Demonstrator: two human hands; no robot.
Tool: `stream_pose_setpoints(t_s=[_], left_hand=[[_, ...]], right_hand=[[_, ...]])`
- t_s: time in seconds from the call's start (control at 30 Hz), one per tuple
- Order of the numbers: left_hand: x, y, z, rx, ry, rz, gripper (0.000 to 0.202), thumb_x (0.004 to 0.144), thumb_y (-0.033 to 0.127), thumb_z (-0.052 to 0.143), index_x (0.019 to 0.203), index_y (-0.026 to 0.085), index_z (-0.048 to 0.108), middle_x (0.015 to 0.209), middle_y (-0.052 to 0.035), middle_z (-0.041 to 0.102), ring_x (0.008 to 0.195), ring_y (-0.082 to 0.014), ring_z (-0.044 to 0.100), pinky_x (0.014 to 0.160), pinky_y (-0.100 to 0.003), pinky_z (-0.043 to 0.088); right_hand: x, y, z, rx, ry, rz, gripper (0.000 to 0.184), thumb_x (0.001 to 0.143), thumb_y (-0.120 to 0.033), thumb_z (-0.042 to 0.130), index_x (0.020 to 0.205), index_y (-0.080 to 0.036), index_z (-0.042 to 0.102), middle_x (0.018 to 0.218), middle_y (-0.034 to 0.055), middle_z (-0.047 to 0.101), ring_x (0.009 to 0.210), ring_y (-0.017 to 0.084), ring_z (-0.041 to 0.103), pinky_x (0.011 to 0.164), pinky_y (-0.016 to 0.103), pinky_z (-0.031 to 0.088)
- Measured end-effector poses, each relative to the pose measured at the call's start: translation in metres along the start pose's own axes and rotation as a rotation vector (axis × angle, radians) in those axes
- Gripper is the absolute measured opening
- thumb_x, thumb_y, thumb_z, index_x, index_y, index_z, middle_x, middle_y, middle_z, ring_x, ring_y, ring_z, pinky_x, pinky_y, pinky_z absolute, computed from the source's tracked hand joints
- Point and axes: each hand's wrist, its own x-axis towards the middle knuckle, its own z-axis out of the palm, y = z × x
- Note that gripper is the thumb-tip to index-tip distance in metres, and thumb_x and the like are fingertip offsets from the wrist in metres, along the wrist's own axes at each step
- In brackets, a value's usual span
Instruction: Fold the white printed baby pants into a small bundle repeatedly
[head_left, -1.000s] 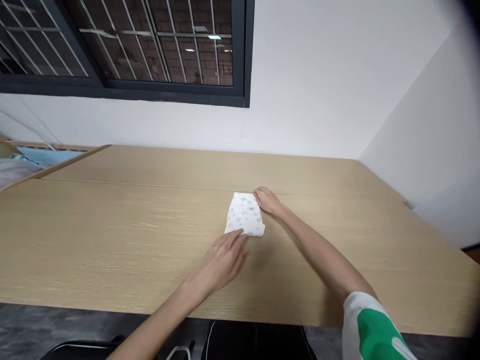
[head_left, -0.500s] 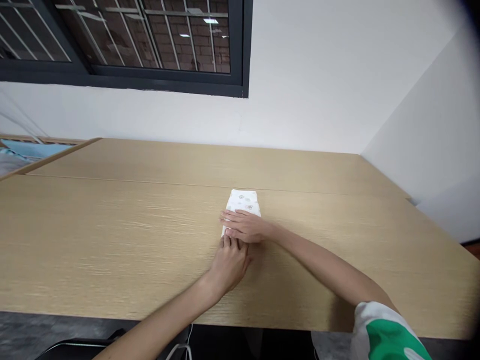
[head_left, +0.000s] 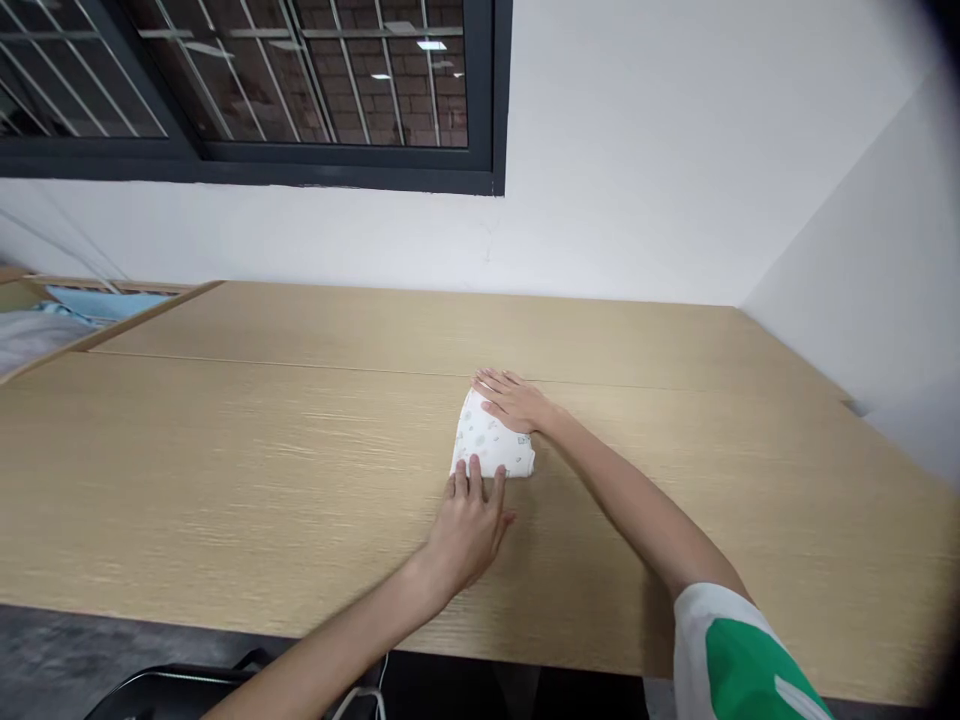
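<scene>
A small white folded cloth [head_left: 487, 445] with a faint printed pattern lies flat on the wooden table [head_left: 300, 480]. My left hand [head_left: 472, 515] rests at its near edge, the fingertips spread and touching the fabric. Across its far right part lies my right hand [head_left: 514, 400], palm down with the fingers stretched out, hiding the cloth's far right corner. Neither hand grips the cloth; both lie on it from above.
Behind the table stands a white wall with a dark-framed, barred window [head_left: 337, 170]. Light blue and grey fabric [head_left: 97, 302] lies beyond a wooden ledge at the far left. A black chair [head_left: 165, 690] and a white cable [head_left: 367, 695] are below the near edge.
My right hand has moved away from me, from the middle of the cloth to its far part. More of the near cloth shows, and its outline is wider. My left hand stays at the near edge.
</scene>
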Motion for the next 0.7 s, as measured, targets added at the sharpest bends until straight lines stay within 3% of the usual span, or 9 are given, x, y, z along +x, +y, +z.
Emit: stream_pose_setpoints(t_s=[0.1, 0.17, 0.3, 0.4, 0.53, 0.7], left_hand=[[0.006, -0.027, -0.010, -0.125, -0.027, 0.086, 0.044, 0.103, 0.029, 0.047, 0.144, 0.015, 0.053, 0.137, -0.0226, 0.063, 0.126, -0.0361, 0.063, 0.100, -0.051, 0.054], [0.009, -0.051, -0.015, -0.236, -0.020, 0.139, 0.037, 0.105, 0.025, 0.042, 0.140, 0.019, 0.056, 0.128, -0.0160, 0.069, 0.117, -0.0286, 0.068, 0.098, -0.045, 0.056], [0.012, -0.089, -0.009, -0.289, 0.060, 0.175, 0.027, 0.103, 0.027, 0.050, 0.123, 0.019, 0.066, 0.130, -0.0143, 0.068, 0.119, -0.0298, 0.065, 0.102, -0.049, 0.054], [0.017, -0.097, -0.001, -0.301, 0.062, 0.199, 0.027, 0.104, 0.026, 0.047, 0.118, 0.017, 0.068, 0.126, -0.0144, 0.070, 0.116, -0.0295, 0.066, 0.102, -0.048, 0.053], [0.027, -0.097, -0.005, -0.393, 0.029, 0.155, 0.032, 0.107, 0.028, 0.037, 0.113, 0.017, 0.067, 0.112, -0.0129, 0.073, 0.105, -0.0269, 0.068, 0.095, -0.045, 0.054], [0.033, -0.099, -0.020, -0.655, -0.034, 0.086, 0.036, 0.107, 0.039, 0.036, 0.115, 0.021, 0.065, 0.117, -0.0099, 0.071, 0.110, -0.0253, 0.065, 0.098, -0.041, 0.051]], right_hand=[[-0.013, -0.012, -0.008, 0.002, 0.128, 0.026, 0.057, 0.109, -0.039, 0.027, 0.160, -0.014, 0.032, 0.167, 0.0141, 0.030, 0.156, 0.028, 0.021, 0.126, 0.051, 0.019], [-0.031, -0.028, -0.016, 0.027, 0.222, 0.071, 0.054, 0.109, -0.039, 0.030, 0.154, -0.012, 0.041, 0.160, 0.0183, 0.041, 0.151, 0.031, 0.032, 0.121, 0.052, 0.028], [-0.081, -0.063, -0.025, 0.135, 0.224, 0.058, 0.045, 0.103, -0.048, 0.049, 0.133, -0.016, 0.060, 0.134, 0.0197, 0.062, 0.125, 0.034, 0.057, 0.104, 0.052, 0.045], [-0.110, -0.076, -0.022, 0.190, 0.190, -0.013, 0.050, 0.096, -0.048, 0.062, 0.135, -0.015, 0.059, 0.135, 0.0202, 0.063, 0.127, 0.035, 0.056, 0.105, 0.053, 0.046], [-0.124, -0.074, -0.011, 0.274, 0.256, 0.002, 0.058, 0.094, -0.038, 0.065, 0.145, -0.015, 0.051, 0.145, 0.0199, 0.057, 0.139, 0.033, 0.050, 0.112, 0.052, 0.045], [-0.125, -0.069, -0.002, 0.312, 0.383, 0.037, 0.032, 0.099, -0.026, 0.053, 0.129, -0.019, 0.063, 0.131, 0.0145, 0.070, 0.130, 0.028, 0.061, 0.109, 0.049, 0.049]])
